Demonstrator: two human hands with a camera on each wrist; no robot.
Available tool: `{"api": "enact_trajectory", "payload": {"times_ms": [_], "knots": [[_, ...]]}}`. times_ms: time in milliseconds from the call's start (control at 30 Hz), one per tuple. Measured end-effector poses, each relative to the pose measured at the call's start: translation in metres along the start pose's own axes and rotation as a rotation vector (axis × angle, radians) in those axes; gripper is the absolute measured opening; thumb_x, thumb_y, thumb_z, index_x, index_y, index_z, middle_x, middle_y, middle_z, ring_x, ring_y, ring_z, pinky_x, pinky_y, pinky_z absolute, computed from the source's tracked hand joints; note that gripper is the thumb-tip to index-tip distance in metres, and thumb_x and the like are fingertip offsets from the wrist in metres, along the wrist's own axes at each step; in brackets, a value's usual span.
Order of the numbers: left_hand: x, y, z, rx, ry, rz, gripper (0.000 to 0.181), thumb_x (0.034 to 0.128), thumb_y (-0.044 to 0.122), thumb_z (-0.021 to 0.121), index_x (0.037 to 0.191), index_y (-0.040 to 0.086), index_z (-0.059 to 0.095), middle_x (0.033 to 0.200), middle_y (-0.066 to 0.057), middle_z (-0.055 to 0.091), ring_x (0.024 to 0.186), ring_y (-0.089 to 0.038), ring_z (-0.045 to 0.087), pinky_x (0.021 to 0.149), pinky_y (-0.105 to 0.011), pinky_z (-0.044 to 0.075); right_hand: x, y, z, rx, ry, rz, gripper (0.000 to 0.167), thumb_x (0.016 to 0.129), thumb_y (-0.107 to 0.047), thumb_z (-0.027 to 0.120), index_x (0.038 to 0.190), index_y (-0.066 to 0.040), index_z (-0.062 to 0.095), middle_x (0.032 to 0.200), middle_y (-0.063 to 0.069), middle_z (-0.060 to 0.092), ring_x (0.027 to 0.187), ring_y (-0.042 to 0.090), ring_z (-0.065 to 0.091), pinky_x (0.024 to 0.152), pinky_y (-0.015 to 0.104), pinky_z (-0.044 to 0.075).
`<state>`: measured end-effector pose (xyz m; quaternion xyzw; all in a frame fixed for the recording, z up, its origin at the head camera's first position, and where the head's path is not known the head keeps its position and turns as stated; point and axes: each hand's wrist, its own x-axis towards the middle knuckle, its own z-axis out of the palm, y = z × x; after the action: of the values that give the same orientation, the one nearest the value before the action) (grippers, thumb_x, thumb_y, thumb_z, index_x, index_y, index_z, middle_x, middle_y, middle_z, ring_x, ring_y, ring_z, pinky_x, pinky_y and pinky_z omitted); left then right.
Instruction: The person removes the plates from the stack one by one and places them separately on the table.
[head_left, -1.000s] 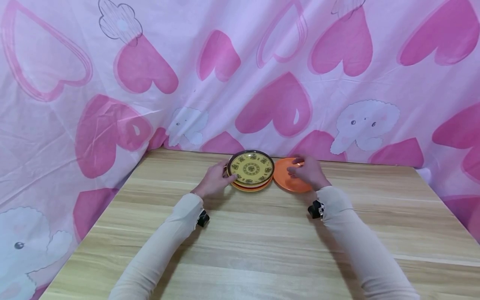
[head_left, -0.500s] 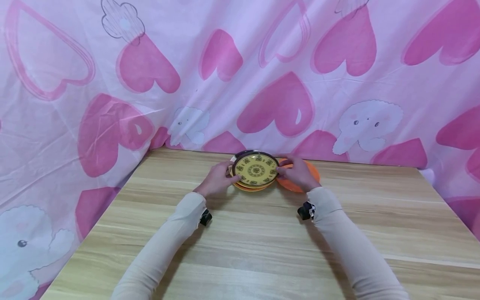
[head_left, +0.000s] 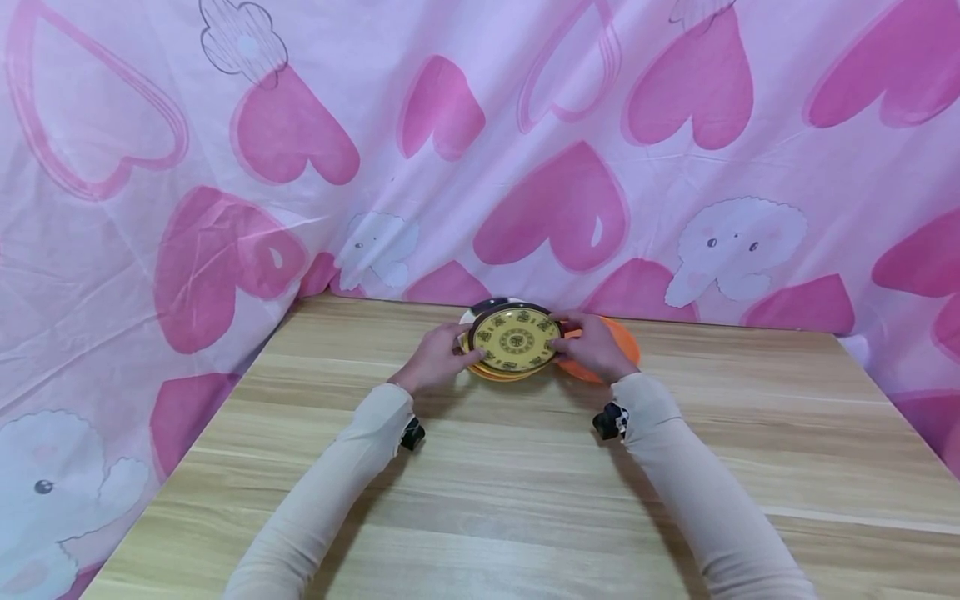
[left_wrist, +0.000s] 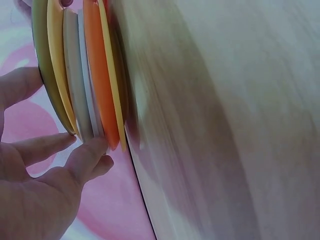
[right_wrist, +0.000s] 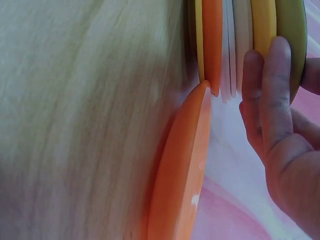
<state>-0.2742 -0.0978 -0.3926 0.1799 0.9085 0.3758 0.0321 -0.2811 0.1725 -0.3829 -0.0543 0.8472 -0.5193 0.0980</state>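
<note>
A yellow plate with a dark rim and dark printed figures lies uppermost on a stack of plates. My left hand grips its left edge, the thumb near the rim, and other fingers touch the plate edges below in the left wrist view. My right hand holds the right edge of the same plate. Beneath it, the left wrist view shows yellow, pale and orange plates stacked edge over edge. A separate orange plate lies on the table at the right, partly under my right hand and touching the stack's lower edge.
The wooden table spreads in front of the stack. A pink curtain with hearts hangs close behind the plates and along the sides. Each wrist carries a small black camera.
My right hand has moved left from over the orange plate to the patterned plate's right edge. That plate has shifted slightly right, baring a white-and-dark rim behind it.
</note>
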Motion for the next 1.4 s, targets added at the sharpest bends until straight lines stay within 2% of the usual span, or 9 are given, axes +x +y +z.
{"api": "enact_trajectory", "payload": {"times_ms": [167,300,533,633,867,1000,1133,1267,1400], "knots": [[0.0,-0.003,0.0,0.049,0.018,0.025,0.033,0.1003,0.024,0.058,0.118,-0.003,0.067,0.128,-0.025,0.062,0.119,-0.036,0.061,0.104,-0.047,0.051,-0.001,-0.002,-0.001,-0.017,0.002,0.004,0.052,0.097,-0.005,0.059,0.147,-0.005,0.047,0.137,0.024,0.049,0.105,0.03,0.066,0.085,0.038,0.062],[0.001,-0.004,0.0,0.067,0.033,0.029,0.032,0.1016,0.019,0.053,0.119,-0.004,0.067,0.133,-0.026,0.061,0.126,-0.038,0.057,0.112,-0.051,0.044,-0.002,-0.002,-0.003,-0.021,0.005,0.006,0.051,0.097,-0.004,0.057,0.147,-0.006,0.047,0.137,0.024,0.049,0.102,0.029,0.067,0.085,0.038,0.062],[0.001,-0.001,0.004,0.107,0.031,0.017,0.026,0.0955,0.014,0.061,0.113,-0.003,0.067,0.116,-0.02,0.064,0.1,-0.028,0.062,0.092,-0.041,0.055,-0.005,-0.003,-0.009,-0.032,0.003,0.02,0.05,0.096,-0.004,0.055,0.146,-0.006,0.047,0.139,0.025,0.05,0.097,0.027,0.068,0.081,0.039,0.063],[0.001,0.0,0.006,0.092,0.039,0.0,0.028,0.0945,0.014,0.063,0.116,-0.003,0.067,0.119,-0.019,0.063,0.1,-0.026,0.061,0.091,-0.039,0.055,-0.007,-0.004,-0.011,-0.041,0.003,0.025,0.051,0.096,-0.004,0.055,0.146,-0.005,0.047,0.141,0.025,0.05,0.095,0.027,0.069,0.079,0.039,0.063],[0.001,0.0,0.008,0.087,0.041,-0.03,0.025,0.0945,0.015,0.063,0.113,-0.002,0.068,0.127,-0.02,0.062,0.113,-0.03,0.058,0.103,-0.043,0.052,-0.01,-0.006,-0.015,-0.031,0.004,0.031,0.053,0.095,0.0,0.053,0.147,-0.004,0.046,0.141,0.028,0.048,0.086,0.025,0.07,0.077,0.04,0.063],[0.001,0.0,0.007,0.106,0.054,-0.039,0.015,0.0945,0.015,0.062,0.097,0.001,0.068,0.126,-0.02,0.062,0.114,-0.031,0.058,0.104,-0.045,0.05,-0.011,-0.008,-0.018,-0.006,0.001,0.03,0.053,0.095,0.002,0.052,0.147,-0.002,0.045,0.138,0.029,0.048,0.081,0.022,0.069,0.077,0.041,0.063],[0.001,0.0,0.007,0.119,0.06,-0.043,0.016,0.0948,0.016,0.061,0.085,0.004,0.064,0.129,-0.02,0.062,0.122,-0.031,0.057,0.11,-0.046,0.046,-0.011,-0.007,-0.021,0.014,-0.006,0.028,0.053,0.094,0.003,0.052,0.147,-0.002,0.044,0.135,0.03,0.048,0.08,0.021,0.069,0.076,0.04,0.063],[0.001,0.001,0.007,0.107,0.058,-0.058,0.017,0.0952,0.016,0.061,0.084,0.004,0.064,0.137,-0.022,0.059,0.135,-0.034,0.051,0.12,-0.047,0.037,-0.012,-0.005,-0.023,0.033,-0.014,0.02,0.054,0.094,0.004,0.052,0.148,-0.001,0.043,0.133,0.03,0.048,0.082,0.02,0.068,0.076,0.038,0.063],[0.001,0.001,0.007,0.11,0.058,-0.054,0.017,0.0954,0.016,0.06,0.083,0.004,0.064,0.137,-0.021,0.06,0.135,-0.034,0.051,0.119,-0.048,0.037,-0.011,-0.001,-0.024,0.062,-0.022,0.009,0.056,0.094,0.005,0.052,0.149,-0.001,0.042,0.133,0.03,0.048,0.083,0.02,0.068,0.076,0.037,0.063]]}}
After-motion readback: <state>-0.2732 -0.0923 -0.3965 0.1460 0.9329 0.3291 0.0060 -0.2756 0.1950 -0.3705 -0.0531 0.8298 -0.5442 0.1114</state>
